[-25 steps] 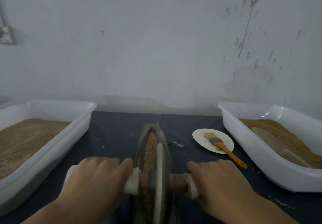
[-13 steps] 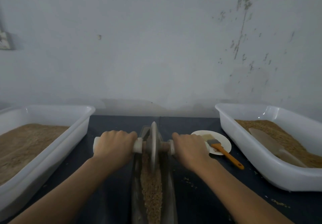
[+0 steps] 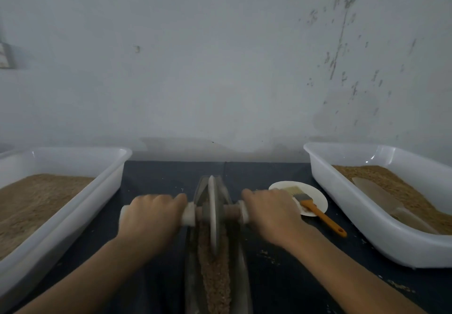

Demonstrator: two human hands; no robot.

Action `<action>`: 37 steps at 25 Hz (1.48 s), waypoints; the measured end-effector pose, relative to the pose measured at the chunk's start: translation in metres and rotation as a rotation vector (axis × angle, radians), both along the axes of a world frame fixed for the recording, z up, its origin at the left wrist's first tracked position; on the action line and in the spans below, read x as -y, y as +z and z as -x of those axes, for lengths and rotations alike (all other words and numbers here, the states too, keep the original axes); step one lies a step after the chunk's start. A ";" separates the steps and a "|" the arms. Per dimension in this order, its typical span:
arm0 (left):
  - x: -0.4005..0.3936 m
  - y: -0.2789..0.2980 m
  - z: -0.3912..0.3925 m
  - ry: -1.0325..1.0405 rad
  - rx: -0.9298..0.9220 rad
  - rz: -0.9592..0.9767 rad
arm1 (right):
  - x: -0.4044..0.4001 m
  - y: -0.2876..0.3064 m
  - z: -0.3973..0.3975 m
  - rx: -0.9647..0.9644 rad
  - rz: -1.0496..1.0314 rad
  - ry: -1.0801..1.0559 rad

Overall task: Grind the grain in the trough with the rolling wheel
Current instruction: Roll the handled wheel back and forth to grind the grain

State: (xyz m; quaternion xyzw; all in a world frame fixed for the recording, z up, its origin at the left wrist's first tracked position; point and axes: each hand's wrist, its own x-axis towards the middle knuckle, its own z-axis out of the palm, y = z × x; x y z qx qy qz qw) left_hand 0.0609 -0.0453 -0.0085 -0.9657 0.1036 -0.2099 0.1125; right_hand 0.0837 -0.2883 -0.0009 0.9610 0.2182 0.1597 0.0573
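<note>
Both of the person's bare forearms are reaching forward and slightly inward, one on each side of the rolling wheel (image 3: pixel 213 213), with the wrists held fairly straight. The left hand (image 3: pixel 151 217) is curling its fingers over the handle just left of the wheel, knuckles up and thumb side turned toward the wheel. The right hand (image 3: pixel 271 212) is gripping the handle just right of the wheel in the same way, at about the same level.
</note>
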 end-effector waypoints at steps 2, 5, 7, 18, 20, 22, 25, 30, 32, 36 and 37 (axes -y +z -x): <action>0.000 0.001 -0.022 0.027 0.005 0.043 | -0.012 0.005 -0.024 0.083 0.051 -0.039; -0.005 -0.001 -0.019 0.025 -0.079 0.133 | -0.018 0.013 -0.019 0.153 0.128 0.020; -0.009 -0.004 0.006 -0.030 -0.142 0.152 | -0.011 0.008 0.007 0.090 0.137 0.077; -0.005 0.005 0.011 -0.046 -0.069 -0.065 | 0.016 -0.014 0.013 -0.088 -0.034 0.041; -0.004 0.004 -0.015 0.007 -0.003 -0.083 | 0.006 -0.007 -0.016 -0.001 0.001 0.003; -0.001 0.007 -0.027 0.054 0.026 -0.086 | -0.003 -0.001 -0.032 0.037 0.013 -0.025; 0.000 0.008 -0.011 0.027 -0.026 -0.073 | 0.003 -0.003 -0.014 -0.011 -0.022 -0.006; -0.014 0.001 0.053 -0.081 -0.176 -0.043 | 0.031 -0.013 0.054 -0.237 0.030 0.113; -0.018 0.004 0.054 -0.093 -0.218 -0.048 | 0.035 -0.015 0.058 -0.277 0.059 0.096; -0.009 0.006 0.009 -0.032 -0.061 -0.052 | 0.022 -0.015 0.016 -0.090 -0.032 0.058; -0.008 0.005 -0.007 -0.003 -0.022 -0.066 | 0.016 -0.015 -0.002 -0.050 -0.038 0.034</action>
